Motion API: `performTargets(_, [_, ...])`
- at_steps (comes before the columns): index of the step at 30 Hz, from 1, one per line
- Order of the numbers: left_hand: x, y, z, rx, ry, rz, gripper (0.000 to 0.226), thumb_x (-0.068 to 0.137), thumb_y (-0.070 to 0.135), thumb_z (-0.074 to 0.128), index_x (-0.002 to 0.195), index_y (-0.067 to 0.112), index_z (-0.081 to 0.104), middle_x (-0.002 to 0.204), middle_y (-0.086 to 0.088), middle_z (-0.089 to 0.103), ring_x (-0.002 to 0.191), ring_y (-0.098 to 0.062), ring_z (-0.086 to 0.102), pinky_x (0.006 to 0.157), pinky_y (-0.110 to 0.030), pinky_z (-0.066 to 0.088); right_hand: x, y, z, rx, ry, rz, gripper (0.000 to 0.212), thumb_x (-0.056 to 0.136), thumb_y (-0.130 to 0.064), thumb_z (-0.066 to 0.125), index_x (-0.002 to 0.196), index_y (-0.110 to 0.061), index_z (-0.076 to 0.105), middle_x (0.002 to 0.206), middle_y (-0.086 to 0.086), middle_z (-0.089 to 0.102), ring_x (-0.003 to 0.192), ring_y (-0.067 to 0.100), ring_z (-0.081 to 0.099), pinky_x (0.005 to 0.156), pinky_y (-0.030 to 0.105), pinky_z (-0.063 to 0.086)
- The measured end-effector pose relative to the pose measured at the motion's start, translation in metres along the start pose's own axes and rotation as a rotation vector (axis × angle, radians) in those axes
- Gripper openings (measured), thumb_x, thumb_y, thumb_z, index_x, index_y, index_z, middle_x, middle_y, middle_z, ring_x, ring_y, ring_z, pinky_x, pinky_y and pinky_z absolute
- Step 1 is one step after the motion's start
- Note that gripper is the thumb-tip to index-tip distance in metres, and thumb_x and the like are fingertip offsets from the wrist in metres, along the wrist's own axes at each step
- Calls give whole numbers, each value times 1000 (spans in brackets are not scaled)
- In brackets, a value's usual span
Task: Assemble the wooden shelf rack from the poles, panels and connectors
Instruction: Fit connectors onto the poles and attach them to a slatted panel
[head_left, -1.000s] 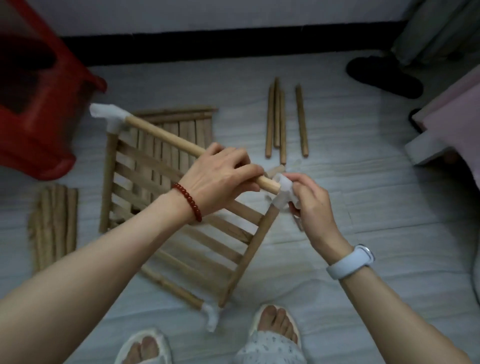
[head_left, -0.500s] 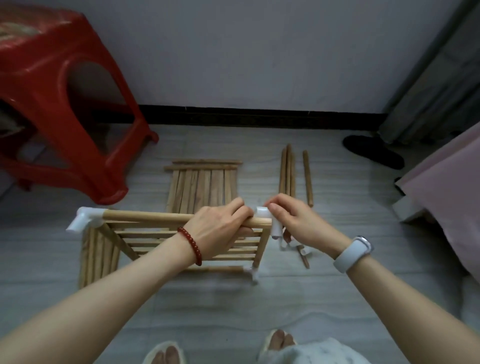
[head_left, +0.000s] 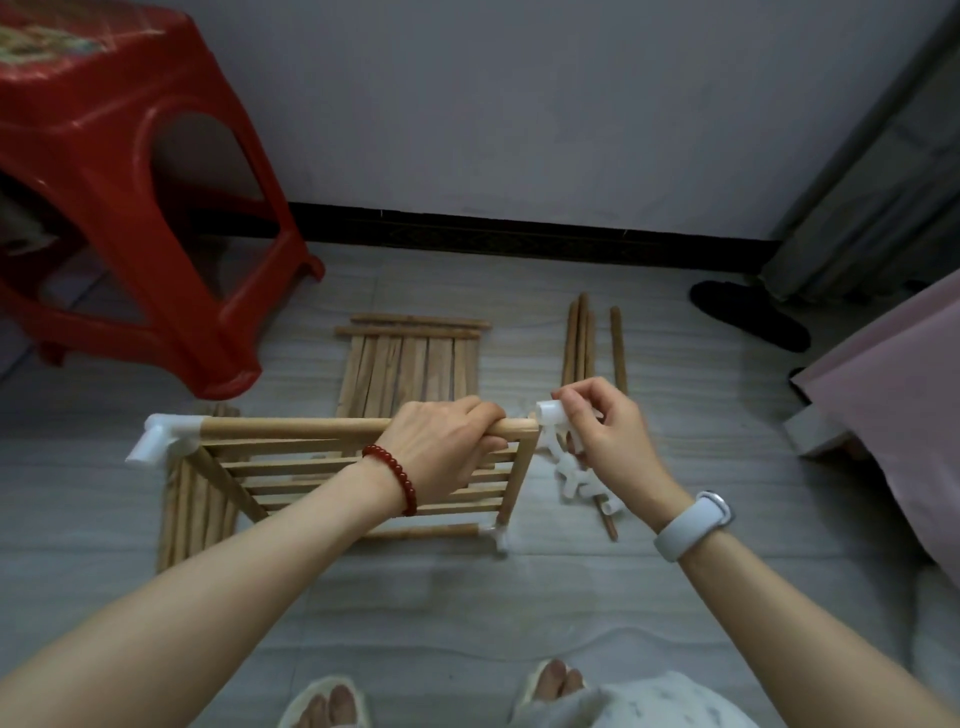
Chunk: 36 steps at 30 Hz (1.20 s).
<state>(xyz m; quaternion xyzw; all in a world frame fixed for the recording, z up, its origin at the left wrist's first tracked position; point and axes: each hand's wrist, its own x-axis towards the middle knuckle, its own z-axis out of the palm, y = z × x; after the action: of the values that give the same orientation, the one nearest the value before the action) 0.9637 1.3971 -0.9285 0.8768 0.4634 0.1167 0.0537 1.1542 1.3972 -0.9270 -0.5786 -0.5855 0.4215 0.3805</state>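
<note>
Gripping the level, left-to-right pole (head_left: 311, 428), left hand (head_left: 441, 441) curls around.

Bare forearms, no sleeves. A red bead bracelet (head_left: 395, 478) circles the left wrist; a white-banded watch (head_left: 693, 525) wraps the right. Pale slippers (head_left: 322, 701) cover the feet.

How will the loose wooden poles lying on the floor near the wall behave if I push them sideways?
The loose poles look round, so they would probably roll on the smooth floor. They look straight and solid, so likely stiff. Being thin wood, each is probably light.
</note>
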Motion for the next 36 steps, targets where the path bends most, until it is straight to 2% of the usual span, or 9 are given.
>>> performTargets(6, [0,-2,1,-37,32,-28,38,98,41,33,126,20,47,111,4,56,87,-13,57,66,-22,37,-2,4,4,-150,24,-111,9,93,-20,55,85,-23,58,93,-5,51,59,3,54,51,13,43])
performTargets(10, [1,-4,0,-92,57,-48,34,96,39,39,124,21,49,109,4,59,86,-14,58,70,-26,45,-8,3,13,-196,30,-192,20,94,-14,53,109,-10,65,94,-5,46,73,15,53,62,20,48])
performTargets(14, [0,-9,-11,-167,132,-59,40,93,42,47,129,26,47,99,6,64,76,-12,57,67,-31,50,-6,-6,15,-202,6,-244,35,98,-12,42,132,-9,49,95,-8,46,80,15,53,76,34,51])
performTargets(17, [0,-10,-23,-150,199,-29,42,90,47,50,128,29,52,94,6,66,71,-10,58,59,-24,43,-5,-19,15,7,-52,-214,40,100,-11,35,138,-25,35,103,2,57,80,21,59,75,42,53])
performTargets(21, [0,-18,-39,-180,297,-47,30,92,34,53,118,21,61,86,5,67,73,-17,62,59,-24,35,3,-32,13,249,-77,-281,45,97,1,36,123,-35,42,109,1,57,66,10,57,58,20,50])
performTargets(26, [-8,-31,-64,-494,346,-250,38,89,42,43,113,19,62,79,4,64,73,-18,60,64,-34,46,17,-32,21,-172,-230,-250,41,96,-19,49,134,-27,38,121,-7,44,105,5,48,87,15,43])
performTargets(29, [-16,-39,-76,-716,321,-263,35,92,37,42,105,12,62,73,4,58,64,-6,51,60,-28,43,31,-55,36,-285,-258,-347,32,96,-26,47,128,-26,46,108,-8,41,99,5,47,85,11,41])
performTargets(33, [-33,-47,-85,-848,347,-363,31,98,22,38,93,-3,57,67,-3,47,61,-11,43,61,-33,37,43,-87,51,-528,-316,-403,18,99,-27,41,106,-16,54,94,-5,47,87,18,52,81,35,44])
performTargets(36, [-47,-39,-88,-891,409,-364,42,97,45,35,103,8,55,78,-18,53,68,-16,47,64,-38,40,39,-100,63,-738,-345,-484,24,100,-32,33,111,-16,47,97,-1,44,78,28,53,73,44,44])
